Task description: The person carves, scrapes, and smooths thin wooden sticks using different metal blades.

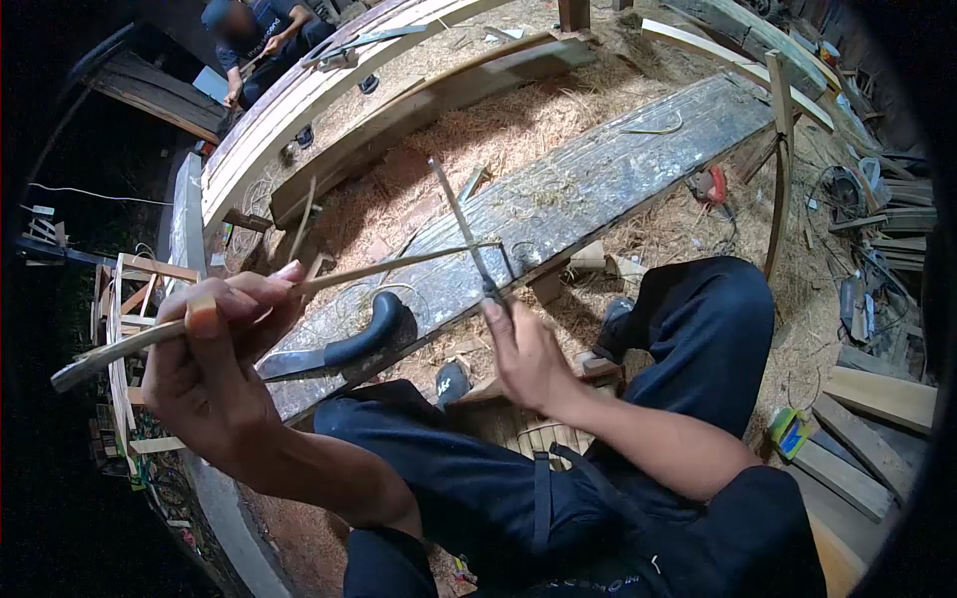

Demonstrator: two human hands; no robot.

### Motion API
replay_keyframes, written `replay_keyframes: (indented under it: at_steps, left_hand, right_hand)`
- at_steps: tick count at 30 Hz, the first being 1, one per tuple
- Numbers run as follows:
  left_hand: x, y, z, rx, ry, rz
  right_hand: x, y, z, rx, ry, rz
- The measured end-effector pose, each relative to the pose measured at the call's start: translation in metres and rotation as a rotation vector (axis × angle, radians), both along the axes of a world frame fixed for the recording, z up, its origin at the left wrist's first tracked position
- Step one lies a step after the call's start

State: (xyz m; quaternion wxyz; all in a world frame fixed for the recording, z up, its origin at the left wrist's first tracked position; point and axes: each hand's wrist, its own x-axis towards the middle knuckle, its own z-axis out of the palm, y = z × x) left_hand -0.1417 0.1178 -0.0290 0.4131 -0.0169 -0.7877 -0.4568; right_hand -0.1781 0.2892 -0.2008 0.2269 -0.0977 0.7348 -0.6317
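My left hand point(224, 364) is closed around a thin bamboo or wooden strip point(389, 265), raised above the bench. The strip points to the right and its thicker end sticks out behind the hand. In my right hand point(528, 354) is a knife point(461, 214), blade tilted up and to the left. The blade crosses the strip near its far tip; whether they touch I cannot tell. On the worn plank bench point(638, 149) below lies a larger blade with a curved black handle point(384, 324). Thin shavings lie scattered on the bench.
Wood shavings point(558, 110) cover the ground. A red power tool point(710, 184) rests beyond the bench, and an upright stick point(781, 149) stands at its right end. Offcuts point(847, 468) are piled at right. Another person point(264, 45) sits at upper left behind curved timber point(269, 140).
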Motion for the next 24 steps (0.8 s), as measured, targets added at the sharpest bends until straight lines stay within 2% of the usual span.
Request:
replay_keyframes:
  at_steps: [1,3,5,6,7,9,10,11,13,15,17,18,19,21,23,24]
  left_hand:
    - [-0.001,0.000,0.001,0.007,-0.013,0.055]
    - [-0.001,0.000,0.003,0.028,-0.020,0.041]
    - [-0.002,0.001,0.002,0.046,-0.032,0.020]
    - [-0.001,0.002,0.002,0.015,-0.021,-0.016]
    - [0.001,0.002,0.002,-0.016,-0.013,-0.047]
    - [0.001,-0.002,0.003,-0.014,-0.026,-0.021]
    - [0.001,-0.002,0.003,-0.007,-0.030,0.004]
    - [0.001,-0.002,0.002,-0.003,-0.020,0.011]
    - [0.001,-0.003,0.002,-0.036,0.004,-0.078]
    - [0.002,0.000,0.003,-0.021,-0.023,-0.052]
    - [0.004,-0.001,0.004,-0.007,-0.043,-0.040]
    - [0.004,-0.005,0.004,-0.031,-0.036,-0.097]
    - [0.004,-0.007,0.004,-0.054,-0.031,-0.150]
    - [0.000,-0.006,0.003,-0.031,-0.023,-0.098]
    - [-0.001,-0.010,0.002,-0.016,-0.025,-0.052]
    - [-0.003,-0.019,0.000,0.028,-0.040,-0.008]
  right_hand:
    - [-0.002,0.001,-0.005,0.112,0.218,0.000]
    - [-0.002,0.001,0.005,0.072,0.166,0.007]
    - [0.002,0.005,0.018,0.021,0.300,0.118]
    - [0.003,0.008,0.023,0.079,0.136,0.204]
    - [0.002,0.007,0.012,0.075,0.130,0.206]
    - [-0.005,0.001,-0.008,0.137,0.237,-0.046]
    - [-0.003,-0.001,-0.006,0.060,0.198,-0.106]
    - [-0.001,0.003,-0.001,0.062,0.207,-0.099]
    - [0.000,0.010,0.016,0.133,0.205,0.109]
    - [-0.002,0.008,-0.002,0.109,0.117,0.120]
    - [-0.013,0.002,-0.030,0.167,0.191,-0.083]
    - [-0.011,0.005,-0.017,0.146,0.117,-0.049]
    - [-0.006,0.010,-0.005,0.133,0.161,0.037]
    - [-0.001,0.012,0.014,0.095,0.081,0.092]
    - [-0.017,0.011,-0.024,0.163,0.036,-0.011]
    - [-0.019,0.015,-0.017,0.185,-0.016,0.006]
